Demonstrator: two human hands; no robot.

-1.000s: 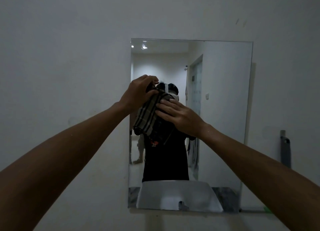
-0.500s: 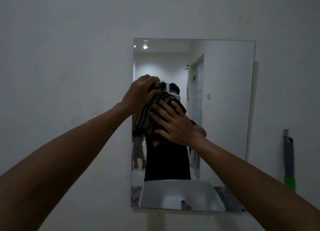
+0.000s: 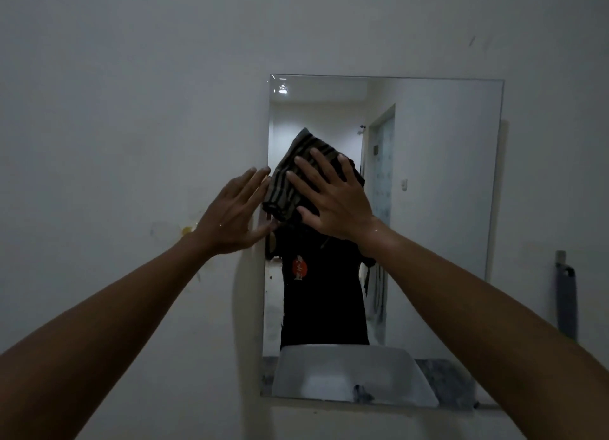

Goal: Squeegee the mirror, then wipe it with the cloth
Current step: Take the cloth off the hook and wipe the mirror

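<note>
Both forearms bare, no sleeves, no watch/rings seen. Left hand (image 3: 235, 217) & right hand (image 3: 333, 197) bare, no gloves. Wet glints on right wrist. Mirror (image 3: 445, 182) reflection: black top w/ small round red badge, white marks on it, unreadable. Rest of body hidden.

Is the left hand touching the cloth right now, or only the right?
Cannot tell for the left hand: in the head view its fingertips end right at the cloth edge, with no plain gap or contact. The right hand lies flat on the cloth, pressing it to the mirror.
</note>
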